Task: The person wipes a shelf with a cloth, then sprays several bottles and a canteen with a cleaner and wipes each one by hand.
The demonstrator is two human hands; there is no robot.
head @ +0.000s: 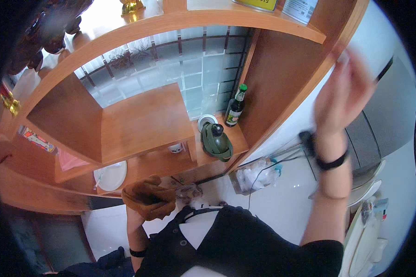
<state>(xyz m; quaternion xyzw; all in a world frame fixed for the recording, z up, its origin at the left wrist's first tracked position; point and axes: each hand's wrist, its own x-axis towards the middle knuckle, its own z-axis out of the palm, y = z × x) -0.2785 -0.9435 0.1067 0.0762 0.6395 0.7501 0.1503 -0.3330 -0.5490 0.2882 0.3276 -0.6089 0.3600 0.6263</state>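
A brown cloth is wrapped around my left hand, which I hold low in front of my body. The cloth hides the fingers and sags into a dark fold. My right hand is raised beside the right upright of a wooden shelf unit, blurred by motion. Its fingertips overlap the upright's edge in view; contact cannot be told. On the lower right shelf a green bottle with a green cap stands upright. Close to it are a dark green flask with a strap and a white round dish.
A white plate and a pink item lie at the lower left. Tins and a gold ornament stand on the top shelf. Plastic bags and a cable are on the floor. White chairs are at right.
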